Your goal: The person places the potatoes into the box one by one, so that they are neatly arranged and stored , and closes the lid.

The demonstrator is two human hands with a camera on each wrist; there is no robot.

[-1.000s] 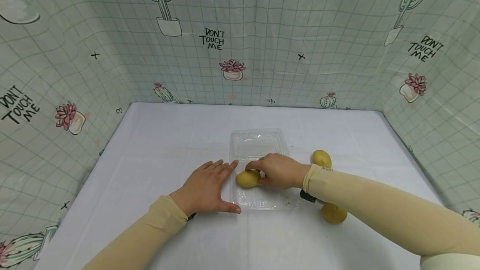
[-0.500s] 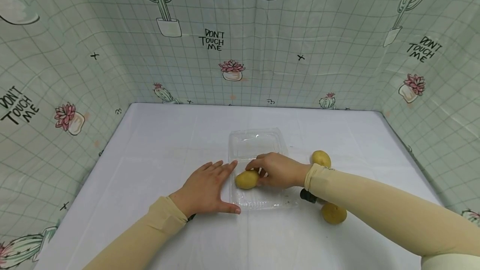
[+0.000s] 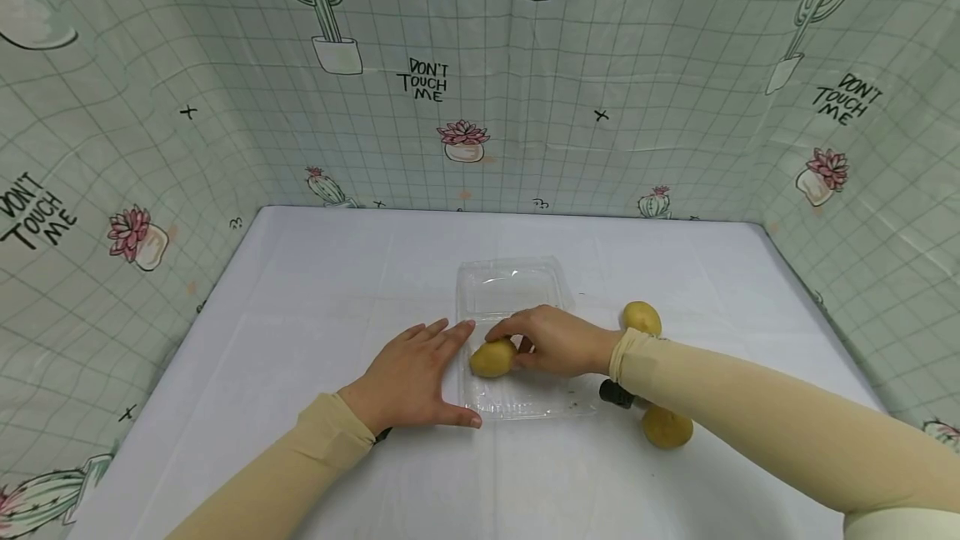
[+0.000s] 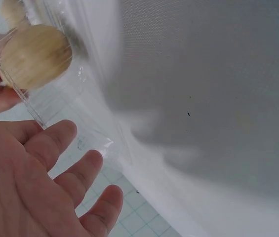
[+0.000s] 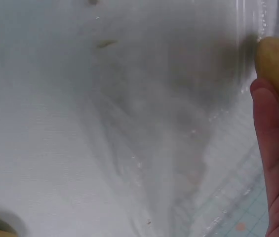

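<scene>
A clear plastic clamshell box (image 3: pixel 517 402) lies with its lid (image 3: pixel 510 286) folded back, away from me. My right hand (image 3: pixel 555 342) pinches a yellow potato (image 3: pixel 492 359) between thumb and fingers over the left side of the box's base. In the left wrist view that potato (image 4: pixel 35 57) shows through the clear wall. My left hand (image 3: pixel 408 377) is spread at the box's left edge, index fingertip and thumb close to the rim, holding nothing. At the right of the right wrist view, the potato (image 5: pixel 272 59) sits against a fingertip.
Two more potatoes lie to the right on the white-covered table (image 3: pixel 337 273): one farther back (image 3: pixel 642 317), another nearer me (image 3: pixel 667 427), partly under the right forearm. A black wrist device (image 3: pixel 616 393) shows below the right cuff. Patterned cloth (image 3: pixel 562 157) walls the back and sides.
The potato has shifted slightly left and turned a little in my right hand's fingers. My left hand stays in place beside the box.
</scene>
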